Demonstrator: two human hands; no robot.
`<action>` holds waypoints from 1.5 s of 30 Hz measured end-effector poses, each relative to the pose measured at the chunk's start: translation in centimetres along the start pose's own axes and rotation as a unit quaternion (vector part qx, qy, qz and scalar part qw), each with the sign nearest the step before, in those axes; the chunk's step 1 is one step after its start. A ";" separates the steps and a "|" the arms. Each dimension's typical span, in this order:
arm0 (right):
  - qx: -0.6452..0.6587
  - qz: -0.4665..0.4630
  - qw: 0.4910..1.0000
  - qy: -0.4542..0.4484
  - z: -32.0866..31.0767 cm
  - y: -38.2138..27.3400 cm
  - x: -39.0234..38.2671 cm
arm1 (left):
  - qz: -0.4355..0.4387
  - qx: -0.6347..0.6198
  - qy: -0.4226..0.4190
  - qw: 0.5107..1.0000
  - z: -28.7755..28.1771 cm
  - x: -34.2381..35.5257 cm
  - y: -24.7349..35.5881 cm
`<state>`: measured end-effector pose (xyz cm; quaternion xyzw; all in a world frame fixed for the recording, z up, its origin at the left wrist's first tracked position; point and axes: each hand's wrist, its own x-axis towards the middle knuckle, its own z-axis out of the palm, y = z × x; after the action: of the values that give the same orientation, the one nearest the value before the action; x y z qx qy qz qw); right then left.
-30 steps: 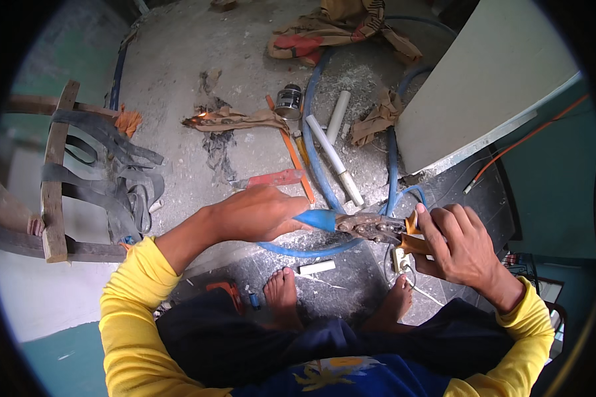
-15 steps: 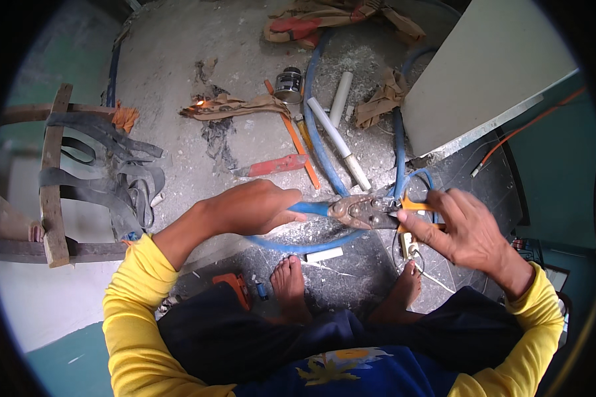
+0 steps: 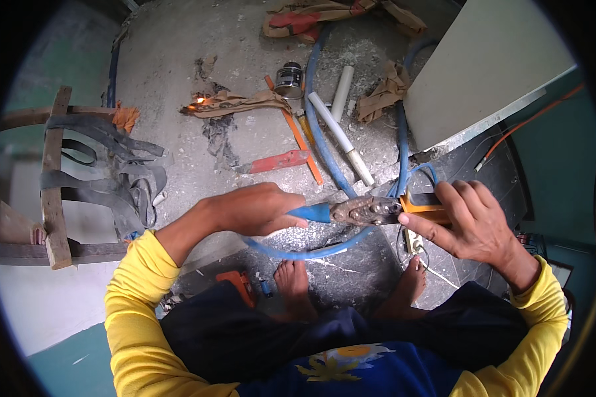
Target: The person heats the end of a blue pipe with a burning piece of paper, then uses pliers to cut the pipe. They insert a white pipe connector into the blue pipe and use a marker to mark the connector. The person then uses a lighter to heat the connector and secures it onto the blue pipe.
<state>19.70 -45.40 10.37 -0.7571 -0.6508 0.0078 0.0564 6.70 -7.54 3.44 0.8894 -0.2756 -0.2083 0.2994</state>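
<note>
My left hand (image 3: 261, 208) is closed around the blue grip of a pair of pliers (image 3: 364, 210), held level above the floor. Their worn, rusty head points right and meets an orange-and-black piece (image 3: 425, 210) of a kind I cannot make out. My right hand (image 3: 467, 218) grips that piece, thumb along its near side and fingers curled over its far side. Where exactly the jaws touch it is hard to see. A blue hose (image 3: 304, 253) loops across the floor below the pliers.
A small flame burns at the tip of a cardboard strip (image 3: 245, 106). Around it lie a dark can (image 3: 289, 81), white pipes (image 3: 331, 122), a red-handled tool (image 3: 278, 162) and an orange strip (image 3: 295, 135). A white socket block (image 3: 413, 242) sits near my right foot. A wooden frame with grey straps (image 3: 56, 185) stands left.
The pliers have rolled from a broad face view to a narrower edge view. The orange piece has turned too and now shows a dark side. Both hands keep their grips.
</note>
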 end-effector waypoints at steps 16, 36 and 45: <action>0.110 0.072 0.991 -0.023 -0.7 -0.2 0.2 | -0.075 -0.120 -0.032 0.989 -0.7 1.4 1.2; 0.564 0.188 0.775 -0.216 1.9 0.5 -1.0 | 0.055 0.035 0.068 0.996 1.3 0.9 3.0; 0.769 0.310 0.437 -0.348 2.9 2.1 -2.5 | 0.027 0.204 0.081 0.975 0.5 0.3 4.6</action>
<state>21.13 -47.95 7.14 -0.4870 -0.0631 0.7847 0.3783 4.97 -11.00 6.01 0.9378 -0.3114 -0.0670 0.1383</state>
